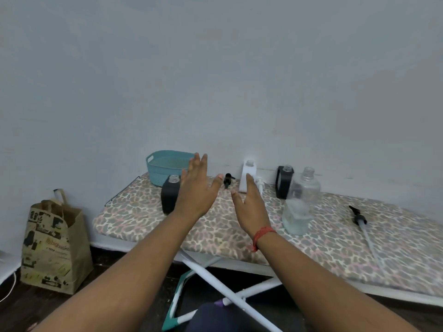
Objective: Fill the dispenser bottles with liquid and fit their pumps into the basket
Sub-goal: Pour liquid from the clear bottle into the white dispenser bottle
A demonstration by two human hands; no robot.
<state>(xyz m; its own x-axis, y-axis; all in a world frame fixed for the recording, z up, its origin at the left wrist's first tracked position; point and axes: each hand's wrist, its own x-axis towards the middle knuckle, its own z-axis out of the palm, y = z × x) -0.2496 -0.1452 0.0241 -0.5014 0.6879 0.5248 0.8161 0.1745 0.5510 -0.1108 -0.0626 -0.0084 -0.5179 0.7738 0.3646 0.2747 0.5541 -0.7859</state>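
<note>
A: Two bare hands hover over a leopard-print ironing board (311, 240), palms facing, holding nothing. The left hand (195, 188) has its fingers (200, 164) straight and close together; the right hand (251, 207) is flat and loosely spread.

B: And the bottles?

A: All uncapped. A black bottle (169, 196) stands just behind the left hand, a white bottle (248, 174) behind the right, another black one (284, 182) beside a tall clear bottle (302, 200) that seems partly filled. The teal basket (165, 167) sits at the board's far left end.

B: The risk?

A: Likely a knock. The padded board gives, so a careless reach could tip an open bottle and spill. Loose pumps (359, 218) lie flat and could roll off.
</note>
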